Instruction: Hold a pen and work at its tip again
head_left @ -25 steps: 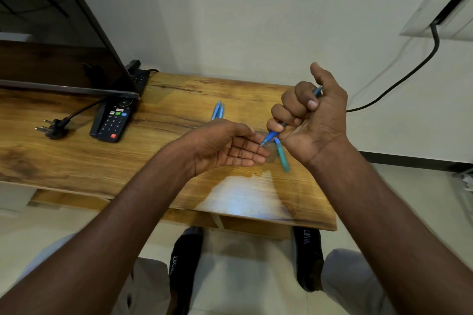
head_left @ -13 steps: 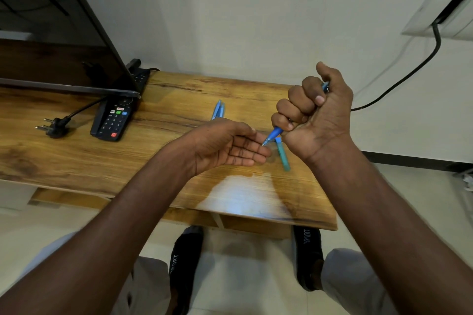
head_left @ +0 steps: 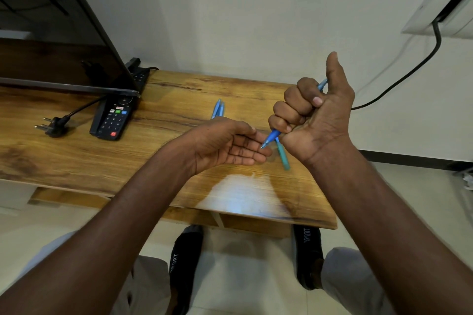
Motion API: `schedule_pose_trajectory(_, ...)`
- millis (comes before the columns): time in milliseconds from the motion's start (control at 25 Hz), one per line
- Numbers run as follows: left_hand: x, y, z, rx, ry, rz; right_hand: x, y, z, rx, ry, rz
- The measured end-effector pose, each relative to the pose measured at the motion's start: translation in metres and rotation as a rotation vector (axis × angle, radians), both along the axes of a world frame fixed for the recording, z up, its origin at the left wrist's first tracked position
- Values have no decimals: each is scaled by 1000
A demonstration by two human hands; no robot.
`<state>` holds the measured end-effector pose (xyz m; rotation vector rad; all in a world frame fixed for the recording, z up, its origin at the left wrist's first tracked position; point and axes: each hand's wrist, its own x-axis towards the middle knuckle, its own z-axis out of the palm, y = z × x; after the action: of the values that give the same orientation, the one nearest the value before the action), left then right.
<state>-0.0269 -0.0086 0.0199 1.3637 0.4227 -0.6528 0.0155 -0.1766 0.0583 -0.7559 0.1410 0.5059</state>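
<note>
Pen [head_left: 270,137] inside curled fingers [head_left: 294,107] (thumb up)

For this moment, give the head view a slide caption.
Right hand grips a blue pen, tip at the open left hand, above a wooden table.

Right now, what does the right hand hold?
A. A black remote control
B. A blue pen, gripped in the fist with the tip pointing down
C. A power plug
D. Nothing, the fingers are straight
B: the right hand has its fingers curled round a blue pen, whose tip comes out below the fist, close to the fingertips of the open left hand; the remote control and the plug lie on the table.
</note>
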Motion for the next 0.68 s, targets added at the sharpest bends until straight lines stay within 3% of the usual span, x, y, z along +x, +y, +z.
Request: schedule_pose_trajectory(680,-1,0,1,-3,-1,7,2,0,-4,11,13,-25)
